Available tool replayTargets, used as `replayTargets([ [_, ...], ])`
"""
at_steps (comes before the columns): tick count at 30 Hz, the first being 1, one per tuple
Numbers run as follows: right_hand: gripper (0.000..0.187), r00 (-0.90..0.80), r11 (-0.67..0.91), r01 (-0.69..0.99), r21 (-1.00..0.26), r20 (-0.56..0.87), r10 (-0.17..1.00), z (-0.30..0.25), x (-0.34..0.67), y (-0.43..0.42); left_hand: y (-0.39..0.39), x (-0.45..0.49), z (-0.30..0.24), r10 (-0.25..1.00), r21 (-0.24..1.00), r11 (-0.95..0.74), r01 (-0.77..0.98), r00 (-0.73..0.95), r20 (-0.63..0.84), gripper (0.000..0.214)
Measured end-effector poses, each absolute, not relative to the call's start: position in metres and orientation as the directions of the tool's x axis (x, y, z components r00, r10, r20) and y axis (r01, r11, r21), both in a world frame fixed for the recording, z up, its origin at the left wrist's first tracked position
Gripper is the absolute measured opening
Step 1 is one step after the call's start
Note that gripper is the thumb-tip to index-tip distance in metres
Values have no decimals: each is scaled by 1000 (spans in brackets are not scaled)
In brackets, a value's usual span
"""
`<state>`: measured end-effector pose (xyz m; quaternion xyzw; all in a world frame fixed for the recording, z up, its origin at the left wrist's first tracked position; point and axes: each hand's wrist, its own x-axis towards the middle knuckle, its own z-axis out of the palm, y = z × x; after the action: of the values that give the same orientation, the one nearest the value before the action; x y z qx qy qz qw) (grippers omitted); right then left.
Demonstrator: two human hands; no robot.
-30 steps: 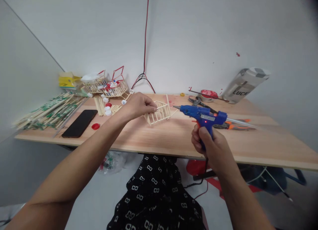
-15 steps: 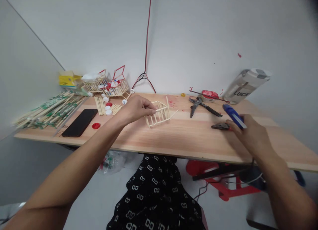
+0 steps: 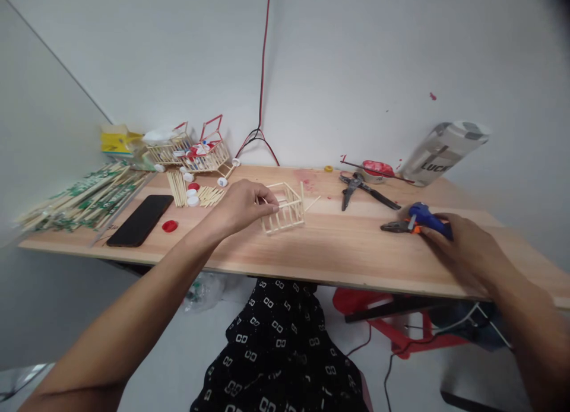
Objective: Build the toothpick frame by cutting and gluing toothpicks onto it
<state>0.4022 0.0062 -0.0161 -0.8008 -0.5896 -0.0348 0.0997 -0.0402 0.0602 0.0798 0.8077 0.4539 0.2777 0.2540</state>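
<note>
My left hand [image 3: 249, 205] pinches the edge of a small open basket frame of pale wooden sticks [image 3: 289, 213], held low at the middle of the table. Two sticks jut out from its right end. My right hand [image 3: 467, 240] is closed around a blue hot glue gun [image 3: 430, 219] at the right, its body lying nearly level, low over the tabletop. Pliers [image 3: 395, 227] lie just left of it, their handle ends partly hidden by the gun and hand. An orange part shows where the two meet; I cannot tell which it belongs to.
Cutting pliers [image 3: 356, 189] lie beside a red-stained cup [image 3: 376, 170]. A leaning carton [image 3: 439, 157] stands behind. Leftward are two finished stick carts [image 3: 209, 154], loose sticks [image 3: 178, 189], bottle caps [image 3: 170, 226], a phone [image 3: 140, 220] and bundled skewers [image 3: 98, 195].
My right hand has turned the glue gun from tilted up to nearly level and lowered it beside the pliers. The left hand still holds the stick basket in nearly the same spot.
</note>
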Motion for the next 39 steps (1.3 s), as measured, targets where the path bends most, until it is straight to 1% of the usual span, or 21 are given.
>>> replayTargets([
  [2,58,308,-294,951,-96,209,928,-13,404,2,60,-41,78,875,669,-455,587,435,213,11],
  [4,61,335,-332,942,-59,282,899,-5,399,-5,60,-41,76,875,679,-452,578,438,209,10],
  [5,58,345,-349,936,-50,334,877,1,392,-9,60,-40,74,873,686,-452,570,439,211,10],
  [6,53,358,-360,930,-71,391,848,6,382,-13,60,-40,73,873,691,-454,563,438,216,10],
  [8,40,369,-305,929,-209,442,818,13,353,-21,60,-38,70,876,696,-454,556,423,233,10],
  [10,29,359,-146,887,-439,455,815,12,317,-26,59,-36,69,884,700,-447,557,393,253,9],
  [12,29,281,31,761,-648,372,885,2,284,-25,58,-34,68,889,708,-443,550,372,267,8],
  [13,29,253,78,693,-717,343,905,-3,270,-22,58,-33,67,889,713,-443,543,371,269,8],
  [15,28,233,127,601,-789,325,917,-12,253,-15,56,-32,65,888,717,-441,540,379,261,8],
  [17,26,257,145,568,-810,343,904,-15,248,-8,55,-33,62,890,713,-433,552,387,241,8],
  [20,25,256,152,579,-801,356,899,-5,248,-2,52,-35,57,894,706,-421,570,393,217,8],
  [22,26,191,168,612,-773,350,917,7,245,-2,50,-37,53,891,703,-426,570,400,215,9],
  [25,32,-20,282,668,-688,362,932,27,234,-2,48,-37,52,880,685,-451,573,415,232,9],
  [27,41,-185,378,694,-613,356,916,39,224,1,47,-36,53,866,652,-481,586,433,249,9],
  [30,48,-346,468,740,-483,325,880,56,210,11,48,-35,56,840,597,-530,602,468,275,8],
  [32,46,-432,519,760,-392,292,853,63,202,20,49,-34,58,828,577,-550,604,487,279,9],
  [34,42,-504,558,762,-327,242,829,67,195,29,49,-34,56,816,561,-567,602,503,285,11],
  [39,32,-579,588,779,-218,111,808,64,180,43,47,-34,45,771,499,-634,591,535,346,15],
])
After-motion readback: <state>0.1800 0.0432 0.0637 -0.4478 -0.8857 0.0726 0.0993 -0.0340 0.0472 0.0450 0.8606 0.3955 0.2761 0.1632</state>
